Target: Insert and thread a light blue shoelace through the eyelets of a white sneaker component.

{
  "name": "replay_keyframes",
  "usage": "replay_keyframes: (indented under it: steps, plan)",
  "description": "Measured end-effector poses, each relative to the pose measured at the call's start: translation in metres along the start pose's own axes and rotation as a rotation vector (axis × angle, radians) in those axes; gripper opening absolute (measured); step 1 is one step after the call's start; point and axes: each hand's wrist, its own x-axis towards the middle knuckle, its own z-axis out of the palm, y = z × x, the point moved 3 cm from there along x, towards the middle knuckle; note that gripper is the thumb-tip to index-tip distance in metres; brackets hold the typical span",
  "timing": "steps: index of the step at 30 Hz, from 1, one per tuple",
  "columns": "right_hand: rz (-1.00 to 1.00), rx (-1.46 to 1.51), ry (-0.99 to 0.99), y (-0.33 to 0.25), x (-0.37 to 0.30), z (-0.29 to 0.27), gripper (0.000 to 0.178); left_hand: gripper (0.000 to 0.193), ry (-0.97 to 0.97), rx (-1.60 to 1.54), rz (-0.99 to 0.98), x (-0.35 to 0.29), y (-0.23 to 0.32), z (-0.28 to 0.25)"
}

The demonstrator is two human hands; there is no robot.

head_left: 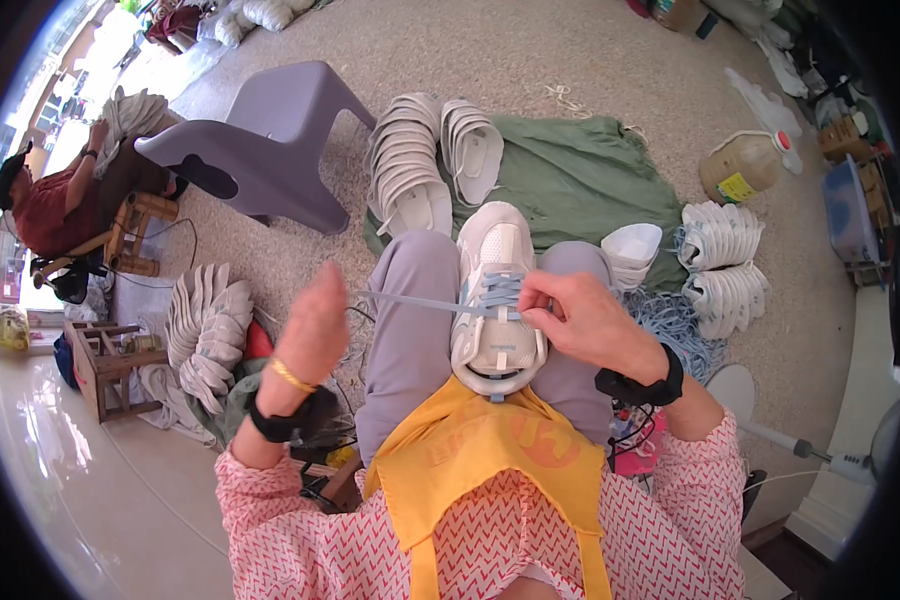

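Observation:
A white and beige sneaker (500, 250) sits between my knees, toe pointing away from me, with a blue-grey shoelace (420, 300) threaded through its upper eyelets. My left hand (315, 325), slightly blurred, is out to the left of the shoe, closed on the lace, which stretches taut from the shoe's left side. At the shoe's right edge, my right hand (580, 315) is closed in a pinch beside the eyelets, where the lace meets its fingers; the fingertips are partly hidden.
Stacked shoe uppers (410, 165) lie on a green cloth (590, 170) ahead. More uppers (725, 270) and a heap of blue laces (675, 325) lie to the right, near a jug (740, 165). Left are a purple plastic chair (270, 140), more uppers (210, 330) and a seated person (70, 195).

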Motion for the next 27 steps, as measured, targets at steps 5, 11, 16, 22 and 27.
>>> replay_keyframes:
  steps: [5,11,16,22,27]
  plan:
    - [0.067,0.007,-0.085,-0.009,0.001,-0.015,0.014,0.06,0.004,0.372,-0.408,-0.071,-0.135,-0.02]
    - [-0.098,-0.042,-0.123,-0.011,0.002,-0.002,0.024,0.062,-0.076,0.449,-0.749,-0.162,-0.283,-0.048]
    - [-0.113,-0.142,0.016,-0.007,-0.012,0.001,0.027,0.047,-0.269,0.367,-0.972,-0.188,-0.297,-0.035]
    - [-0.048,-0.217,0.153,0.006,-0.033,0.011,0.025,0.029,0.204,-0.369,-0.289,-0.041,-0.051,-0.007]
    - [-0.026,-0.235,0.225,0.016,-0.046,0.022,0.024,0.025,0.064,-0.612,0.102,0.012,0.092,0.014]
